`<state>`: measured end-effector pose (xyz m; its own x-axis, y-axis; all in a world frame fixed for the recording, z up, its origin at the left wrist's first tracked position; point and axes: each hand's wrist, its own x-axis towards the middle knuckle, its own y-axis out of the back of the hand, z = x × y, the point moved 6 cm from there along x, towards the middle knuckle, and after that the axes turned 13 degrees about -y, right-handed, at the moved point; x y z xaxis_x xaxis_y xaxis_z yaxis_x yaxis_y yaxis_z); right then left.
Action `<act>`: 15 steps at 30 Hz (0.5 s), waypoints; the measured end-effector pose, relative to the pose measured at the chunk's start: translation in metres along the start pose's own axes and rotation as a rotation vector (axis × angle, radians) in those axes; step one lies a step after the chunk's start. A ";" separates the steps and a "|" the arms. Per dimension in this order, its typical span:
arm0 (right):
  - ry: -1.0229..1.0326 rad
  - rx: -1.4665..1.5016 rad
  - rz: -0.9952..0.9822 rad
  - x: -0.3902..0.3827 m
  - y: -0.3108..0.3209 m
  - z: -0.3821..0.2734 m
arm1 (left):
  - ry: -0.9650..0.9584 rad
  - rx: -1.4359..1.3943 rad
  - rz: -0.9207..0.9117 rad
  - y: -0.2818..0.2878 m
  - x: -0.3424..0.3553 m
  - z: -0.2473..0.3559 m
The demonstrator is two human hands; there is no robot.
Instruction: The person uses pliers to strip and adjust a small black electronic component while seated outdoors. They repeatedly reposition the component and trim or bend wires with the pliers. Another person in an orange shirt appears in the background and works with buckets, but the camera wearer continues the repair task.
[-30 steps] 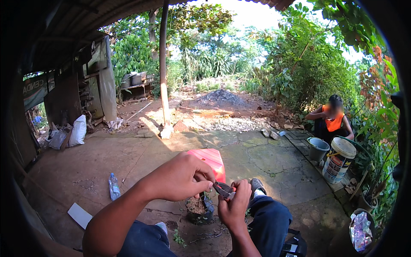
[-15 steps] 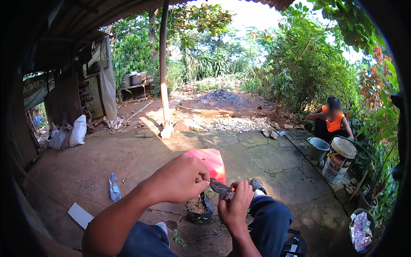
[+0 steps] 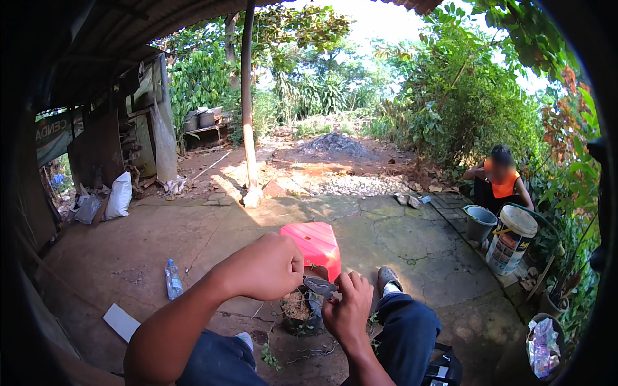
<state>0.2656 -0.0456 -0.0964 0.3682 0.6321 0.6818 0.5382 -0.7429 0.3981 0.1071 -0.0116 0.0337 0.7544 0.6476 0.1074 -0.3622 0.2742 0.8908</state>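
1. The left hand [image 3: 267, 267] is clenched around the handle of small cutters [image 3: 320, 285]; only the dark blades show, jutting out to the right of the fist.
2. The right hand [image 3: 347, 309] sits just beside the blade tips, its fingers pinched together on something too small to make out; its grip looks closed, but what it grasps I cannot tell.
3. The cutters are held between the two hands, above a small black pot [image 3: 297, 315] of soil on the ground between the person's knees.
4. A red stool [image 3: 317, 244] stands on the floor [image 3: 399, 231] right behind the hands.
5. The floor is cracked concrete; a plastic bottle [image 3: 172, 278] lies on it to the left, with a flat white piece [image 3: 121, 321] nearer the lower left.
6. A wooden post [image 3: 247, 96] rises behind the stool.
7. At the right edge of the floor stand a white bucket [image 3: 510, 239] and a grey bucket [image 3: 480, 222], close together.
8. Another person [image 3: 497, 183] in an orange top crouches behind those buckets, by the bushes.
9. A white sack [image 3: 118, 196] leans by the shed at the left.
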 end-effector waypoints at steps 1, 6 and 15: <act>0.013 0.000 -0.021 0.000 0.000 -0.001 | -0.028 0.042 -0.011 0.002 0.000 -0.002; 0.070 0.018 -0.141 0.000 -0.003 -0.003 | -0.096 -0.049 -0.148 0.006 0.000 -0.018; 0.031 -0.001 -0.138 0.000 -0.006 0.003 | -0.237 0.074 -0.028 0.008 -0.001 -0.012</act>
<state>0.2646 -0.0400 -0.1003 0.2675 0.7212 0.6390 0.5815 -0.6496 0.4897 0.0968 -0.0019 0.0356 0.8740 0.4532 0.1752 -0.3049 0.2309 0.9240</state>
